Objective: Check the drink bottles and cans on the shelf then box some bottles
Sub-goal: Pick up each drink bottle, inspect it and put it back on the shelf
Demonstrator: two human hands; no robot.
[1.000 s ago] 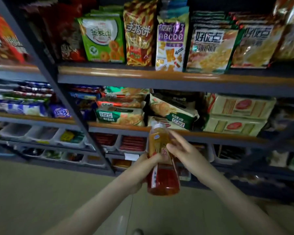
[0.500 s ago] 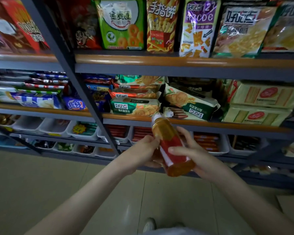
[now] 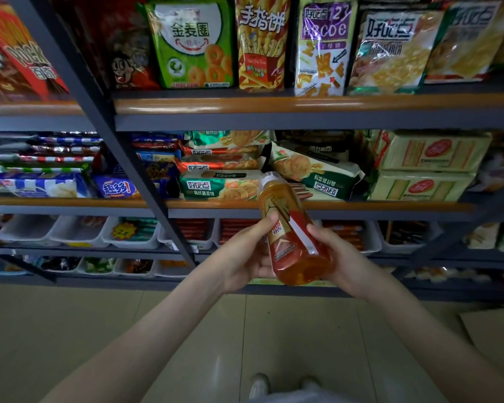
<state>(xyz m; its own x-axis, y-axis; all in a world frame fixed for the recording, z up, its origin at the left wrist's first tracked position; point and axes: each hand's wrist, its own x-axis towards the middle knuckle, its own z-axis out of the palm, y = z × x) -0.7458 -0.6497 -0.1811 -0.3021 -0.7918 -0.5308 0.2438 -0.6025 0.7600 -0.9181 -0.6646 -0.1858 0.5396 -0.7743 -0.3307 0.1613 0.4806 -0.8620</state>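
An amber drink bottle (image 3: 291,228) with a red and gold label and a pale cap is held in front of the shelves, tilted with its cap up and to the left. My left hand (image 3: 245,257) grips its left side, thumb across the label. My right hand (image 3: 341,257) cups the lower right side and the base, thumb on the label's edge. The bottle's far side is hidden.
A grey metal shelf rack (image 3: 303,117) with orange edges fills the view, stocked with snack bags (image 3: 192,45) above and biscuit packs (image 3: 221,184) in the middle. White bins (image 3: 128,237) line the lower shelves. Pale floor tiles (image 3: 70,330) and a cardboard piece (image 3: 495,333) lie below.
The bottle went from upright to tilted, cap leaning left. My right hand slid from its upper part down to its base. The view shifted down the shelves.
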